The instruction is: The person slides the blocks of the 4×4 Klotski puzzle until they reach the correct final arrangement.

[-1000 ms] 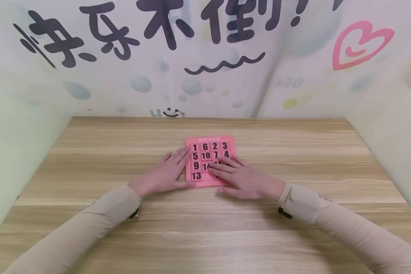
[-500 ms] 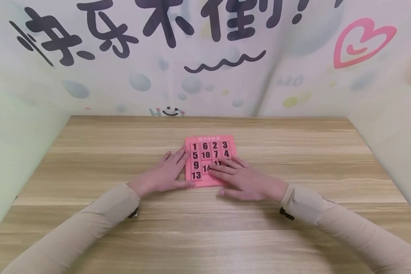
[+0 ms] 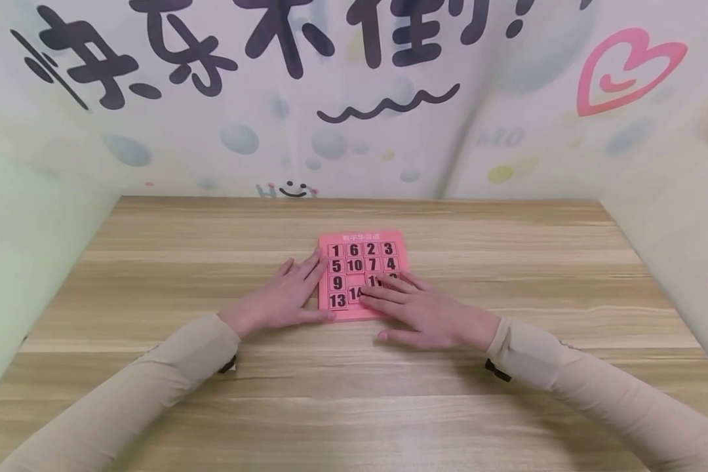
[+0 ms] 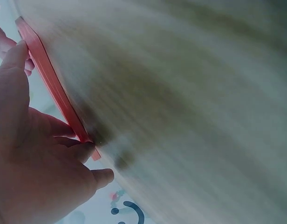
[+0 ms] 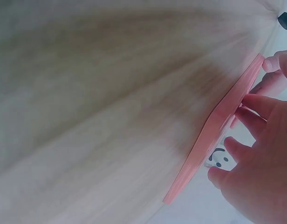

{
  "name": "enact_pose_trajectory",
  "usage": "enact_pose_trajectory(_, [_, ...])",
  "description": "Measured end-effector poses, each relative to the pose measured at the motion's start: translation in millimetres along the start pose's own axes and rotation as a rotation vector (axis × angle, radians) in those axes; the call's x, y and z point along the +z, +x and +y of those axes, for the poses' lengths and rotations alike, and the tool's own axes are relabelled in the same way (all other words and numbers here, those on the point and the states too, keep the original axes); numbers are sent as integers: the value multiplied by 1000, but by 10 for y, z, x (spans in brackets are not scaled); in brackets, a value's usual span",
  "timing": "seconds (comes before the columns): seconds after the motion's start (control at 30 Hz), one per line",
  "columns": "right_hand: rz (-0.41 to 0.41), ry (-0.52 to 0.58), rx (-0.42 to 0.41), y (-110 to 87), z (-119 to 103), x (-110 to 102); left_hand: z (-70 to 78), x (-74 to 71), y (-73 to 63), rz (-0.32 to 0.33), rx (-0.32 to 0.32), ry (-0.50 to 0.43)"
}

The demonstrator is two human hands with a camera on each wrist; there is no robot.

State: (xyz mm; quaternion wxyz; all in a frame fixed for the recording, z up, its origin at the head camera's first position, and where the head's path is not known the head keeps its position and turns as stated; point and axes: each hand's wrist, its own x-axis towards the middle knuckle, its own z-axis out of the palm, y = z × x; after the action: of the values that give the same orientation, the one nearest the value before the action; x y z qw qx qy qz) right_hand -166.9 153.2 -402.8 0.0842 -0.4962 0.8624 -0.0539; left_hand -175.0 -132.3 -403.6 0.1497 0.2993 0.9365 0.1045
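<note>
A pink number sliding puzzle (image 3: 361, 236) lies flat at the middle of the table. My left hand (image 3: 283, 301) lies along its left side, fingers extended at the edge and thumb at the near left corner. The left wrist view shows those fingertips against the puzzle's rim (image 4: 55, 79). My right hand (image 3: 427, 314) reaches over the lower right part, fingers spread, thumb out past the near edge. One fingertip is at the 14 tile (image 3: 354, 294), which sits between the third and bottom rows with a gap above it. The right fingers hide several lower right tiles.
The wood-grain table (image 3: 354, 419) runs back to a white printed wall (image 3: 259, 157) with large dark characters and a pink heart (image 3: 631, 72). Pale side walls stand left and right. A small black piece (image 3: 498, 370) shows beneath the right cuff.
The 14 tile has slid toward the near edge, opening a gap below the 10 tile. The right fingers moved slightly nearer with it. The left hand stays at the puzzle's left side.
</note>
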Motion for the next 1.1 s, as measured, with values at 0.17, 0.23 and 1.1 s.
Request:
enact_pose_trajectory(0.17, [20,-7,-23,-2,5,13,-6,-7,11,-4,3,3])
enact_pose_trajectory(0.23, [14,-7,-24,2,7,16,-8,-6,13,-5,1,6])
enact_pose_trajectory(1.1, [17,60,-59,-47,-6,45,-8,12,25,1,-3,-32])
